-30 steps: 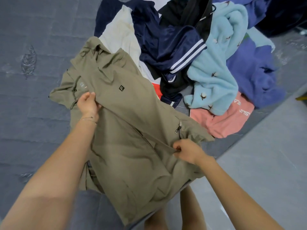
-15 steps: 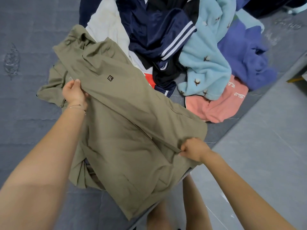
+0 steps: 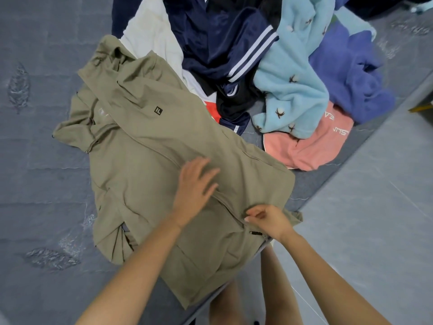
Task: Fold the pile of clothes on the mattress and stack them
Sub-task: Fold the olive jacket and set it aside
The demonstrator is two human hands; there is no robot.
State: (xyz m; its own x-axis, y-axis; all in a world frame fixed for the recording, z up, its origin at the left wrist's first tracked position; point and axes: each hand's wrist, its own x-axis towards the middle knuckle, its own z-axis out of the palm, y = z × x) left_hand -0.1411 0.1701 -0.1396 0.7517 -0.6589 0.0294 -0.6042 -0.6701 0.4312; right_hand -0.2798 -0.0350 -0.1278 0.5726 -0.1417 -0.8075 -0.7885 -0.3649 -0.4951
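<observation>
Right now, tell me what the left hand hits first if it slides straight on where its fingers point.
At first only more of the khaki jacket under the left hand. Past the jacket's far edge, probably the navy white-striped garment. Motion blur makes the line approximate.

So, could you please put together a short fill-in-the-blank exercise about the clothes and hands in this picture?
1. The khaki jacket lies spread on the grey ____.
2. The left hand rests open on it, while the right hand pinches its ____.
3. The pink garment lies partly under the light ____ fleece.
4. The navy garment has ____ stripes.

Missing words: mattress; zip; blue; white.
</observation>
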